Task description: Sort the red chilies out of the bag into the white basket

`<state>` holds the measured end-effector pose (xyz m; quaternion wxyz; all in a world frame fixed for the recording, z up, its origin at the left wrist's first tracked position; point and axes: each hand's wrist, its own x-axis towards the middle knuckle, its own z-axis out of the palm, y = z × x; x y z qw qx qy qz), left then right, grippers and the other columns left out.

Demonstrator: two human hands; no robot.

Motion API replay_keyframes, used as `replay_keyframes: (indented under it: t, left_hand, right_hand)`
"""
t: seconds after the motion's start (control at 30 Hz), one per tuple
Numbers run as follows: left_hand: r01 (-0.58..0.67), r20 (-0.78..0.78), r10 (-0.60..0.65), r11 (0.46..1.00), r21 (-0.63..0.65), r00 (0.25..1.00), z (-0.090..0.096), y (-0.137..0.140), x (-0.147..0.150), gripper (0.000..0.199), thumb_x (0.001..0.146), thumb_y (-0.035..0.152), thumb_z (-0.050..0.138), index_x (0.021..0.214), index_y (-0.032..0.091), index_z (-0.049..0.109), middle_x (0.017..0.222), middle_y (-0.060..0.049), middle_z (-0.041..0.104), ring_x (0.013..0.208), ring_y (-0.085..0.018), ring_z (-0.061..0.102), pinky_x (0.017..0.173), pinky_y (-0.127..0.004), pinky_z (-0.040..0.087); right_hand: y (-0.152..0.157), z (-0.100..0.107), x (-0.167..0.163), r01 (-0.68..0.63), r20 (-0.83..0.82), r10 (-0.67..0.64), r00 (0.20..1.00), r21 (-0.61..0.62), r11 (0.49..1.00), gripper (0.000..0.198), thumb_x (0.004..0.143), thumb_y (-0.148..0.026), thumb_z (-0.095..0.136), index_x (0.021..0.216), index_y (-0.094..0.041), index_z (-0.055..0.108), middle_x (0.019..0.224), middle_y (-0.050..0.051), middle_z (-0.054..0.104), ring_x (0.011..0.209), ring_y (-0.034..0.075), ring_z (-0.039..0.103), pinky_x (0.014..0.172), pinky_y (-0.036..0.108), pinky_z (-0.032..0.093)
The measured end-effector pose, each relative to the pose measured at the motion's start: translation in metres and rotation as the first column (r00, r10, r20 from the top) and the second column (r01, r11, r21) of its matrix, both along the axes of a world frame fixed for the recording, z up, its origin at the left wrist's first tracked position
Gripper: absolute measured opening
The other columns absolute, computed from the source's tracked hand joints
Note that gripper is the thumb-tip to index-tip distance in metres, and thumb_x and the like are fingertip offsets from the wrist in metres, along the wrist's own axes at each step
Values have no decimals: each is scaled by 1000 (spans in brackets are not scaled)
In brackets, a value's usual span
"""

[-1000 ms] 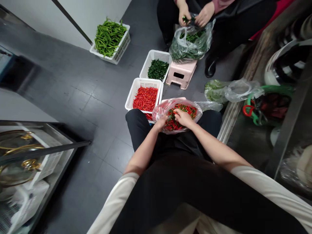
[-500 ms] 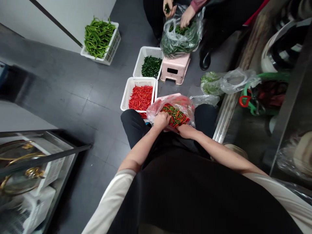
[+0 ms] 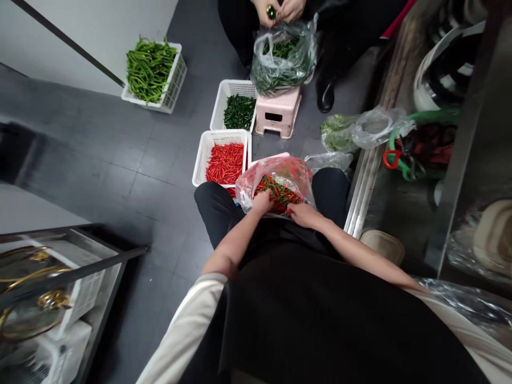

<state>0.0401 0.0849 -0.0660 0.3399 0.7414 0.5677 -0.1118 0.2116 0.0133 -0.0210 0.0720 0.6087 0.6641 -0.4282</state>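
Clear plastic bag with pinkish-red print (image 3: 247,185), mouth open, sits between the person's knees, full of red chilies with green stems (image 3: 283,191). Left hand (image 3: 263,202) is inside over the left rim, fingers down among the chilies; fingertips hidden, can't tell if its grip is clenched. Right hand (image 3: 303,215) at the near right rim, fingers curled, bit of red at the tips; can't tell whether the grip has hold of it. Hands just apart, chilies between.

Room: tight on the right. Right knee (image 3: 331,189) is near the long metal ledge edge (image 3: 362,197). Left knee (image 3: 216,205) overlaps, in view, the near edge of a white perforated plastic basket (image 3: 201,154) of loose red chilies (image 3: 224,162); contact unclear. Behind it, a similar white basket (image 3: 219,106) of dark green chilies, beside a pale pink plastic stool (image 3: 280,106). Clear plastic bag of green chilies (image 3: 276,77) on the stool, co-worker's hands (image 3: 291,9) above it.

Left side is wider: grey tile floor (image 3: 128,160) runs from the baskets to a dark metal rack (image 3: 132,255).
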Motion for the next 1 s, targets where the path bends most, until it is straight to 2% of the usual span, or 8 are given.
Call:
replay_keyframes:
  t: [0.1,0.2,0.27,0.37,0.53,0.7,0.83,1.0]
  left_hand:
    - [-200,201,228,968,-152,953,9,21,-18,22,76,26,66,96,20,62,79,-4,65,77,-17,65,76,-28,51]
    - [-422,298,544,820,-387,784,22,26,-27,20,77,28,66,95,18,63,63,0,60,53,-12,60,57,-24,51]
    - [-457,343,676,712,-533,652,31,23,-28,21,76,26,68,94,16,63,63,0,60,50,-10,59,53,-22,51]
    - [-419,399,769,617,-666,499,44,15,-28,23,74,22,71,95,15,64,66,0,63,51,-7,59,54,-19,51]
    - [-379,406,825,547,-746,393,58,2,-22,26,75,20,70,100,15,64,71,0,65,51,-5,58,56,-17,51]
    - [-384,459,823,565,-731,335,61,-4,-14,33,73,18,71,104,17,62,76,1,67,52,-5,59,55,-16,49]
    - [-383,441,847,529,-757,297,56,-4,-15,33,77,23,66,108,20,59,79,0,70,55,-5,61,54,-15,47]
    - [-444,435,827,559,-700,355,51,-2,-14,21,78,29,66,93,16,61,74,-2,68,51,-6,59,45,-14,39]
  right_hand:
    - [6,-4,3,332,-208,-320,924,24,943,12,80,-20,48,86,-19,59,78,4,67,74,18,60,67,27,42]
    - [15,-5,1,614,-468,-615,635,-177,769,11,76,-28,57,74,-19,50,59,-2,56,51,11,48,49,21,35]
    - [21,-5,-4,651,-537,-727,427,-375,660,24,72,-36,63,70,-20,45,50,-7,46,40,7,34,40,19,23]
    - [28,-4,-13,634,-556,-790,258,-520,573,34,66,-42,70,68,-20,43,46,-10,37,35,3,23,36,18,13]
    - [33,-1,-34,658,-591,-785,186,-519,545,36,63,-42,75,80,-19,53,52,-9,43,37,3,26,35,16,13]
    - [38,0,-47,643,-592,-803,63,-592,487,38,63,-43,74,73,-19,48,51,-9,40,37,2,24,34,16,11]
    - [42,-3,-44,695,-634,-773,-14,-562,449,31,65,-37,70,70,-18,46,53,-8,42,40,2,29,35,14,16]
    - [42,-6,-34,698,-667,-744,-33,-549,461,30,66,-35,69,73,-19,44,56,-8,44,41,1,30,36,14,16]
